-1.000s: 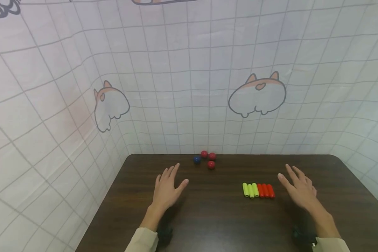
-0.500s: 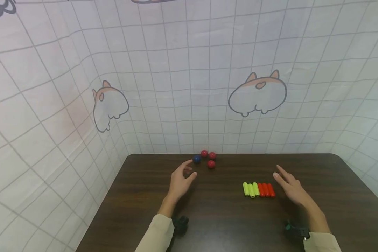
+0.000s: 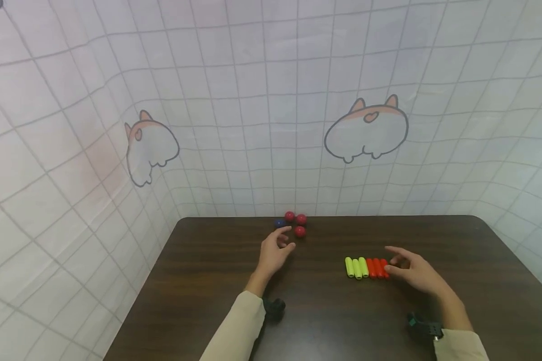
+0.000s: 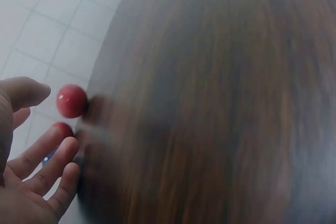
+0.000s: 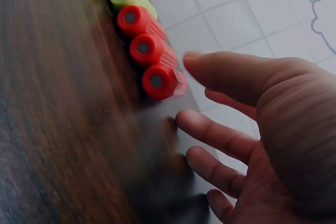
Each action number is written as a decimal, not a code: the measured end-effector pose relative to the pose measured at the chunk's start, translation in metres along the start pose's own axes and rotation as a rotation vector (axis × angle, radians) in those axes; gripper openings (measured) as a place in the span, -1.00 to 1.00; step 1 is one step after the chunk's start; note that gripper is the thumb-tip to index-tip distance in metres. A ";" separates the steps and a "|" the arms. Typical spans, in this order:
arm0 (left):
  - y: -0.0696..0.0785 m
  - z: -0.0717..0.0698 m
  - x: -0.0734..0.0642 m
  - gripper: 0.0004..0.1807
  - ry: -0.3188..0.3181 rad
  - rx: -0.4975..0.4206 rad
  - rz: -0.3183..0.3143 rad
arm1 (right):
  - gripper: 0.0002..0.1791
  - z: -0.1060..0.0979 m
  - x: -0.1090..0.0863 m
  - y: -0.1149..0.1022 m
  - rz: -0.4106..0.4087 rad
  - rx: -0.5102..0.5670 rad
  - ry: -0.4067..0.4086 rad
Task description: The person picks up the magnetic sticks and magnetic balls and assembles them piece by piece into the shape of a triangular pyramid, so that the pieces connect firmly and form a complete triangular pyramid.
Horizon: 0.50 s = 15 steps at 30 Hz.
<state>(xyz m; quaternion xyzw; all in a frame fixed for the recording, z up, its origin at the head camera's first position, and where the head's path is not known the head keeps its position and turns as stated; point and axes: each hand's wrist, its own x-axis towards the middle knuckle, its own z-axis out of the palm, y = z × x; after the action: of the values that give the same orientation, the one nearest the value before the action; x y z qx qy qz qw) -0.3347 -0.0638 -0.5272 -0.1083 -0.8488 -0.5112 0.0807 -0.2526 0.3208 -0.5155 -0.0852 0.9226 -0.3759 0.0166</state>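
Note:
My left hand (image 3: pixel 273 253) hovers just short of a small red ball (image 3: pixel 300 231), its thumb and fingers loosely bent with a gap between them. Beyond those fingers, a blue ball (image 3: pixel 279 223) is partly covered in the head view. Two more red balls (image 3: pixel 301 219) sit behind, near the table's back edge. My right hand (image 3: pixel 417 273) is at the right end of a row of short cylinders, holding nothing. Three red cylinders (image 3: pixel 377 268) lie on that side, against several yellow-green cylinders (image 3: pixel 357 268). In the right wrist view the thumb is close beside the endmost red cylinder (image 5: pixel 160 82).
The dark wood table (image 3: pixel 325 311) has rounded back corners. A white gridded cloth (image 3: pixel 253 125) with cartoon animal prints hangs behind it and along both sides. Each wrist wears a black camera mount (image 3: pixel 275 310).
The left hand has moved right and forward toward the balls, its fingers bending. My right hand has moved left to the red cylinders. The head view has shifted slightly.

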 end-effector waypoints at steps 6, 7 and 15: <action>0.003 0.012 0.006 -0.44 0.010 0.057 -0.024 | -0.34 0.001 0.004 0.003 -0.001 -0.028 0.001; 0.004 0.013 0.007 -0.44 0.010 0.066 -0.025 | -0.36 0.001 0.003 0.004 0.003 -0.028 0.003; 0.003 0.019 0.016 -0.41 0.009 0.169 -0.051 | -0.56 -0.003 0.002 0.008 0.001 -0.058 0.029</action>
<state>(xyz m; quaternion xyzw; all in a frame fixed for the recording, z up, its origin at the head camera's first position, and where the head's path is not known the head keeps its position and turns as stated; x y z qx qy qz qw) -0.3500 -0.0436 -0.5293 -0.0771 -0.8911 -0.4400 0.0804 -0.2556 0.3281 -0.5188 -0.0797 0.9333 -0.3501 0.0011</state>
